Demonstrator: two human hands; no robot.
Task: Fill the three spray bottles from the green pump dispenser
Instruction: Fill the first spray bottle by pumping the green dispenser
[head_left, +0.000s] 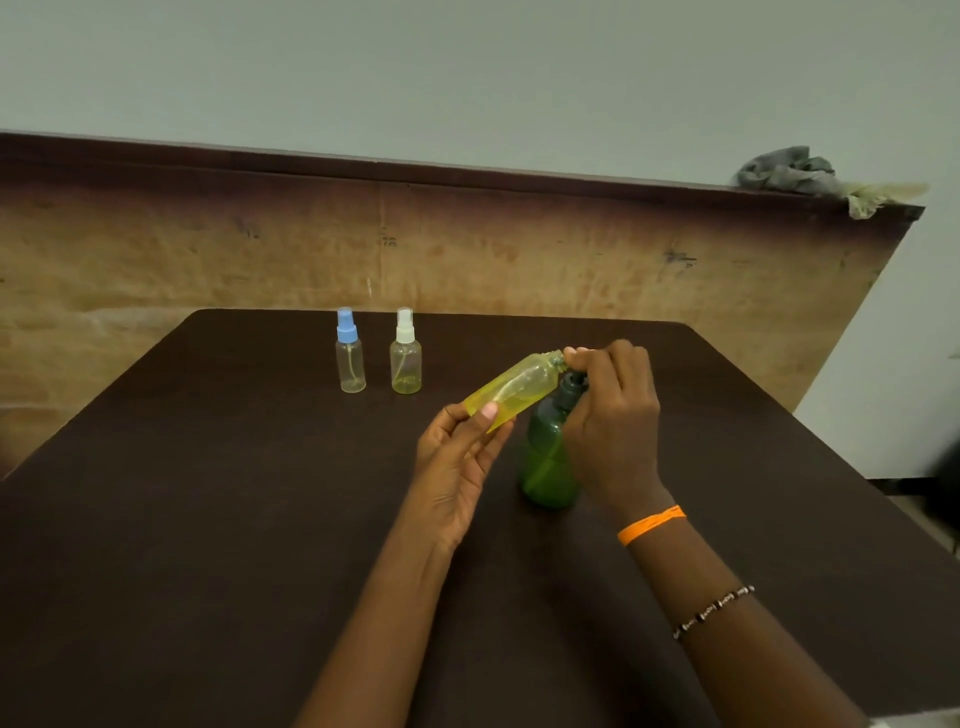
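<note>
The green pump dispenser (548, 457) stands upright on the dark table (208, 519). My right hand (613, 415) curls over its dark pump head. My left hand (457, 457) grips the base of an uncapped yellow-tinted spray bottle (514, 391), tilted so its open neck meets the pump spout. A little liquid lies in the tilted bottle. Farther back stand two capped bottles: one with a blue sprayer (349, 353), which looks nearly empty, and one with a white sprayer (405, 353), with a little yellowish liquid at its bottom.
A wooden board (467, 249) rises behind the table's far edge. A crumpled grey cloth (789, 171) lies on the board's top at the right. The table's right edge falls off near a pale wall.
</note>
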